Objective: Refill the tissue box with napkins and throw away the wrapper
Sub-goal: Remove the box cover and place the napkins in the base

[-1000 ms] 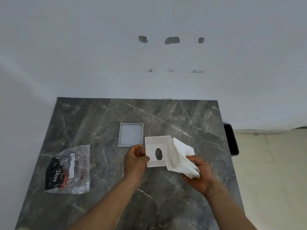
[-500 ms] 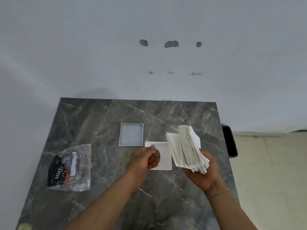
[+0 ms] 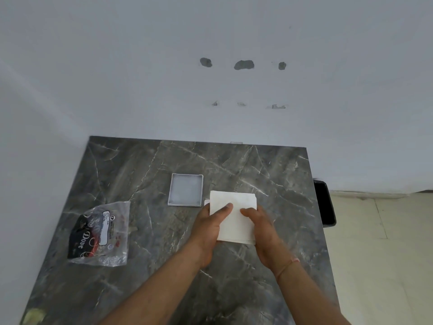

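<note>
A white stack of napkins (image 3: 234, 214) lies flat at the middle of the table, held from both sides. My left hand (image 3: 208, 227) grips its left edge with the thumb on top. My right hand (image 3: 262, 231) grips its right edge, thumb on top too. Under the stack, only a white corner of the tissue box piece with the slot (image 3: 206, 202) peeks out at the left. The grey-rimmed shallow tissue box tray (image 3: 185, 190) rests just to the left, beyond my hands. The clear plastic wrapper (image 3: 99, 233) with black and red print lies at the table's left side.
The dark marble table (image 3: 140, 165) stands against a white wall. A black bin (image 3: 324, 202) sits on the floor just past the table's right edge. Pale floor tiles show on the right.
My right hand has laid the fanned napkin stack down flat over the slotted box piece. My left hand has shifted from that piece onto the stack's left edge.
</note>
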